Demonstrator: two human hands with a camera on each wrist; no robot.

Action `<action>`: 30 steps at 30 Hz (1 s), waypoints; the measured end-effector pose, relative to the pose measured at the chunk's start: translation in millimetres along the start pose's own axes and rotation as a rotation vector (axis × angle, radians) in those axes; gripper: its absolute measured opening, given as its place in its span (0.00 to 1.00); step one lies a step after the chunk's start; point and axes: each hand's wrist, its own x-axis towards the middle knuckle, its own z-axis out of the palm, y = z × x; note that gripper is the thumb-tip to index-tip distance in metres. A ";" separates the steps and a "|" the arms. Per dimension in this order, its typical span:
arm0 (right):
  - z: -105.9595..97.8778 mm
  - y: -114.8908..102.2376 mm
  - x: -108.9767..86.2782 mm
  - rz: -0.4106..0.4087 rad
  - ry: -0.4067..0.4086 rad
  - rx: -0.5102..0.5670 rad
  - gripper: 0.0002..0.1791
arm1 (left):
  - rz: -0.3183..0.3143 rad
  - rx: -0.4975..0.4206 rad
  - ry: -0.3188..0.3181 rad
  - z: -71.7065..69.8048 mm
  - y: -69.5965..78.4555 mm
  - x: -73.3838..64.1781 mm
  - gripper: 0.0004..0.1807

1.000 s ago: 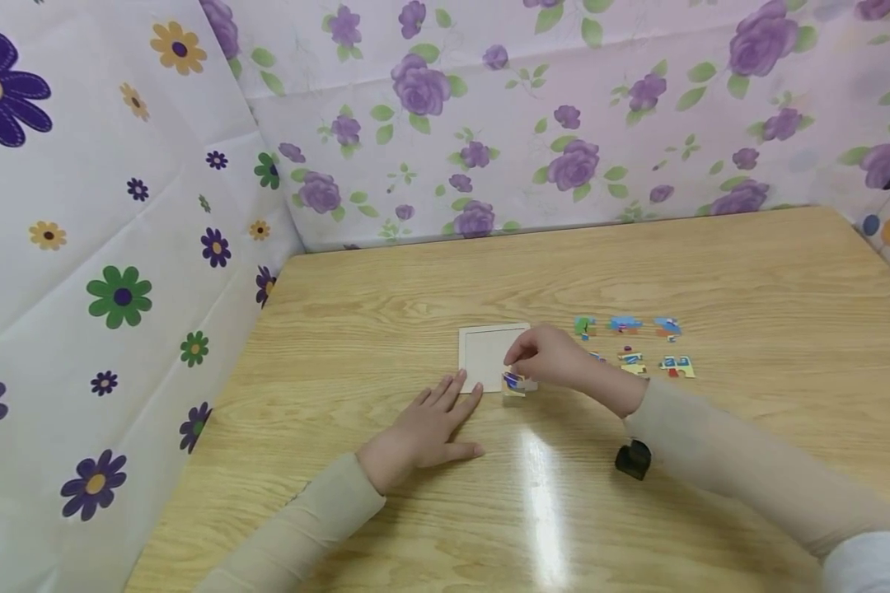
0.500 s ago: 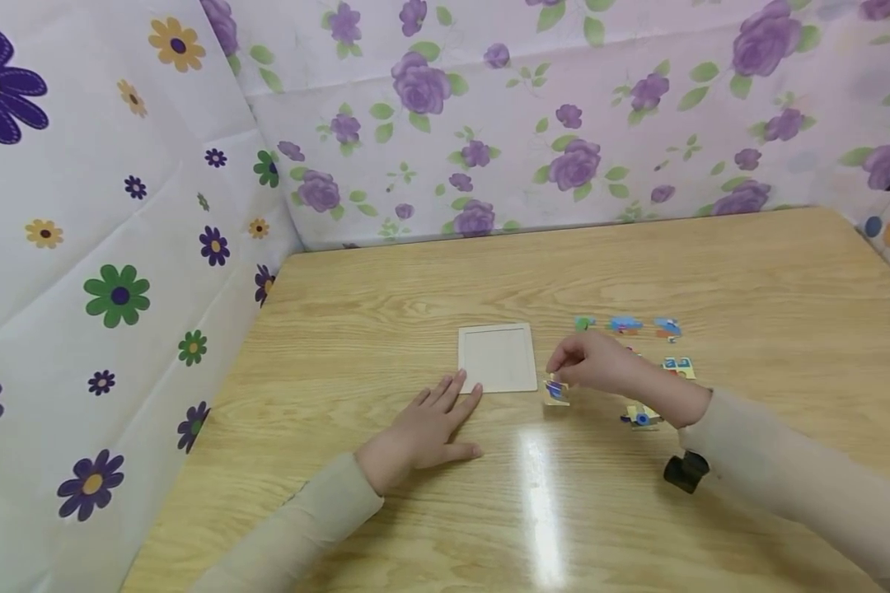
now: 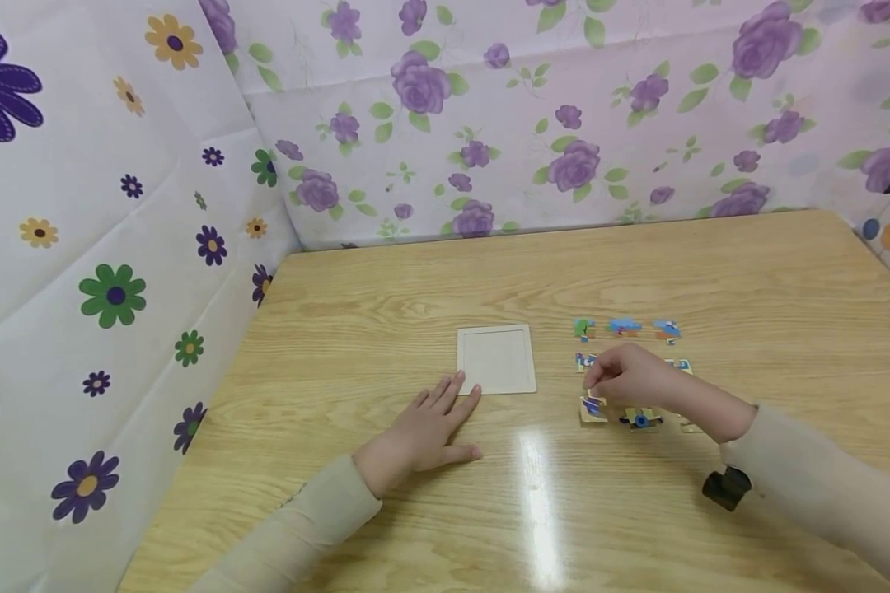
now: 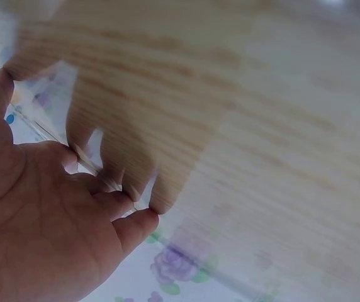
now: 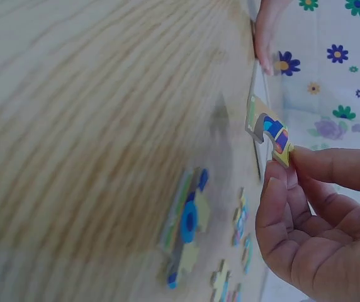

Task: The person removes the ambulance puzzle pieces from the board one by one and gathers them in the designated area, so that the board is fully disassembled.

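Observation:
My right hand [image 3: 634, 379] pinches a puzzle piece [image 3: 592, 408] between thumb and fingertips. In the right wrist view this puzzle piece [image 5: 271, 129] is yellow with blue and purple print, raised off the wood and tilted. Beside it on the table lies a piece with a blue wheel [image 3: 641, 419]. Flat on the table, my left hand [image 3: 426, 428] has its fingers spread. Its fingertips touch the lower left of a square, pale puzzle tray [image 3: 497, 360] with nothing inside its raised rim. The left wrist view shows the left palm [image 4: 48, 220] with fingertips at the tabletop.
More puzzle pieces lie in rows right of the tray, including a green one [image 3: 583, 329], a light blue one [image 3: 625, 327] and a blue-orange one [image 3: 667, 329]. My right hand covers some pieces. A dark device [image 3: 727, 487] sits at my right wrist. Flowered cloth [image 3: 430, 123] hangs behind the table.
My right hand has carried the pinched piece from above the tray's lower right corner rightward to the front left of the other pieces. The left hand has stayed put.

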 end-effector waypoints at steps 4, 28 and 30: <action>0.0 7.5 -2.8 -0.004 -0.025 0.001 0.06 | 0.005 -0.005 0.004 -0.8 0.4 -1.1 0.46; 11.5 11.9 3.3 0.080 0.062 -0.046 0.07 | 0.019 0.014 0.015 2.4 -2.1 0.7 0.47; 12.6 11.2 3.4 0.083 0.072 -0.055 0.06 | 0.022 0.015 0.017 2.7 -2.2 0.2 0.47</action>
